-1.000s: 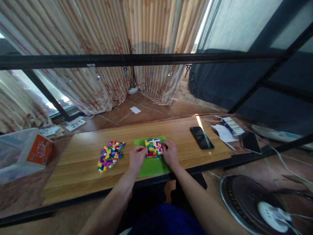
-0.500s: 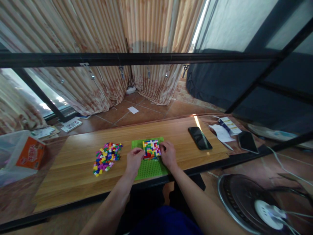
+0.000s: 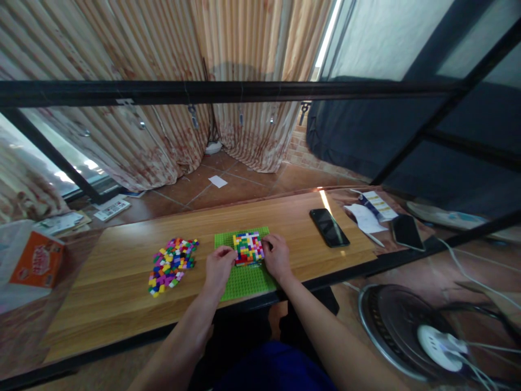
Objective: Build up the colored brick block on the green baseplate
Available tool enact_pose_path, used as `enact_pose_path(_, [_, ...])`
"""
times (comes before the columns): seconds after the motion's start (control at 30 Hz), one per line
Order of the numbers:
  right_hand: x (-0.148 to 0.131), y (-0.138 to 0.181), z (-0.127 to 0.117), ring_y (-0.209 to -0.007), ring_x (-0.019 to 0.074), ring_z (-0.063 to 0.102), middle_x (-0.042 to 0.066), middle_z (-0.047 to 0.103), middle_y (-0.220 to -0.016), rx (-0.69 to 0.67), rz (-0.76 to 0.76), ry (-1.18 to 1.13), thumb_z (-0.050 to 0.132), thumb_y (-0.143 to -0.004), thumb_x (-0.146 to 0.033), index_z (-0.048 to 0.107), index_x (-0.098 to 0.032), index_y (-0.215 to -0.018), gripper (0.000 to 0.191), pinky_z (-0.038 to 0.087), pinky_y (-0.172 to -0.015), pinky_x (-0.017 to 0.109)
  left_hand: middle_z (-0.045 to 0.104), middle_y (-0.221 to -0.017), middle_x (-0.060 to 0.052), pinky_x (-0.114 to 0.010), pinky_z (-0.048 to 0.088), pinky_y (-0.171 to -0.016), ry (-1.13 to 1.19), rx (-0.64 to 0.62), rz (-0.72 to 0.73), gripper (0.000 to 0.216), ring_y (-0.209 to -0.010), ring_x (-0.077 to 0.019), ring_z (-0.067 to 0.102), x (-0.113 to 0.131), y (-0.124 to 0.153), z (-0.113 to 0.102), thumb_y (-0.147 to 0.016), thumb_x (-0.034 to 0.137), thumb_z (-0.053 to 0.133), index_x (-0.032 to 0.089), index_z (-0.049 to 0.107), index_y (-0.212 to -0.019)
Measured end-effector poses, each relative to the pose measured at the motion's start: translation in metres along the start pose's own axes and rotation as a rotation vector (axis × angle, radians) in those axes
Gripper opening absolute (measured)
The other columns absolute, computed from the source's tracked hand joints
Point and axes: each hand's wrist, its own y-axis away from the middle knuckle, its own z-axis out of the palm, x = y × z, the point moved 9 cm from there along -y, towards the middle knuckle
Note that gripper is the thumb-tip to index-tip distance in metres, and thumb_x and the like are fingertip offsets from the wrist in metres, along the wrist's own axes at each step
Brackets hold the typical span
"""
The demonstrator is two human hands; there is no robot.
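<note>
A multicoloured panel of small toy bricks (image 3: pixel 248 248) lies over the upper part of a green studded baseplate (image 3: pixel 249 283). At its left edge is my left hand (image 3: pixel 218 266), thumb and fingers pinched together against the side. My right hand (image 3: pixel 277 257) closes on the opposite edge with its fingers curled. Whether a loose brick is also between the fingers of either hand is too small to see. To the left, a heap of loose coloured bricks (image 3: pixel 172 265) is spread on the wooden tabletop (image 3: pixel 109 282).
A black phone (image 3: pixel 329 227) lies right of the baseplate. Beyond it are white paper (image 3: pixel 367 219), a box (image 3: pixel 380 206) and another dark phone (image 3: pixel 407 232). A dark metal bar (image 3: pixel 163 92) crosses ahead. A plastic bin (image 3: pixel 20 296) stands at left; a power strip (image 3: pixel 439 347) sits low right.
The whole view has shifted slightly, so things appear a little further left. Both hands keep their places at the brick panel's edges.
</note>
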Motion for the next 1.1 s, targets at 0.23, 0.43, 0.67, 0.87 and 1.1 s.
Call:
enact_pose_path(0.23, [0.003, -0.001, 0.003, -0.087, 0.0209, 0.056, 0.007, 0.065, -0.086, 0.003, 0.007, 0.001, 0.048, -0.083, -0.013, 0.068, -0.020, -0.079, 0.022, 0.044, -0.082, 0.034, 0.050, -0.050, 0.005, -0.022, 0.032, -0.051, 0.000, -0.042, 0.043, 0.015, -0.051, -0.0096, 0.042, 0.002, 0.001, 0.001, -0.058, 0.030, 0.067, 0.017, 0.060, -0.059])
enact_pose_path(0.43, [0.002, 0.000, 0.004, -0.087, 0.0205, 0.056, 0.007, 0.066, -0.086, 0.018, 0.002, -0.012, 0.048, -0.082, -0.010, 0.068, -0.019, -0.079, 0.023, 0.044, -0.081, 0.033, 0.050, -0.054, 0.005, -0.022, 0.035, -0.055, -0.015, -0.071, 0.033, 0.021, -0.056, -0.0106, 0.045, -0.007, -0.005, -0.002, -0.057, 0.036, 0.068, 0.017, 0.061, -0.061])
enact_pose_path(0.67, [0.000, -0.001, 0.005, -0.086, 0.0204, 0.056, 0.006, 0.065, -0.084, 0.049, -0.013, -0.019, 0.049, -0.083, -0.009, 0.067, -0.021, -0.077, 0.022, 0.043, -0.080, 0.032, 0.052, -0.056, 0.004, -0.023, 0.039, -0.059, 0.007, -0.077, 0.028, 0.029, -0.058, -0.0120, 0.049, -0.011, -0.010, -0.006, -0.056, 0.041, 0.073, 0.017, 0.062, -0.066])
enact_pose_path(0.87, [-0.002, -0.001, 0.005, -0.086, 0.0202, 0.056, 0.006, 0.065, -0.084, 0.055, -0.013, -0.010, 0.049, -0.083, -0.008, 0.067, -0.021, -0.077, 0.023, 0.044, -0.079, 0.032, 0.059, -0.062, 0.000, -0.025, 0.041, -0.060, -0.046, -0.109, 0.042, 0.048, -0.061, -0.0151, 0.055, -0.017, -0.015, -0.004, -0.057, 0.061, 0.074, 0.015, 0.064, -0.068])
enact_pose_path(1.1, [-0.002, -0.001, 0.003, -0.087, 0.0201, 0.057, 0.006, 0.067, -0.088, 0.048, -0.001, 0.010, 0.049, -0.084, -0.009, 0.069, -0.021, -0.079, 0.024, 0.045, -0.081, 0.033, 0.056, -0.057, 0.001, -0.024, 0.038, -0.056, -0.145, -0.129, 0.045, 0.052, -0.057, -0.0137, 0.052, -0.018, -0.018, -0.003, -0.058, 0.067, 0.070, 0.016, 0.063, -0.065])
